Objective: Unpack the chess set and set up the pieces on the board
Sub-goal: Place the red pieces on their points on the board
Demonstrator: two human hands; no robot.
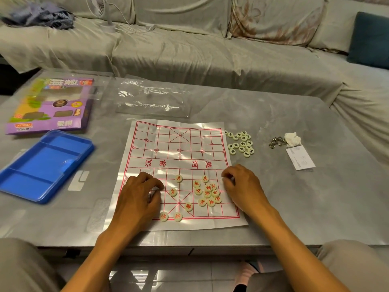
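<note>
Both hands are resting on the thin board, the left hand curling over something hidden, the right hand pinching what may be a piece. Red pieces are lying heaped just left of the right hand, so a sliding wrist risks dragging the board and scattering them.

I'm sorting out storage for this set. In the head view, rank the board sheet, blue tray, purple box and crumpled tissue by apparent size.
1. Board sheet
2. Blue tray and purple box: look similar; the tray lies nearer the camera, so unranked.
3. Crumpled tissue
</note>
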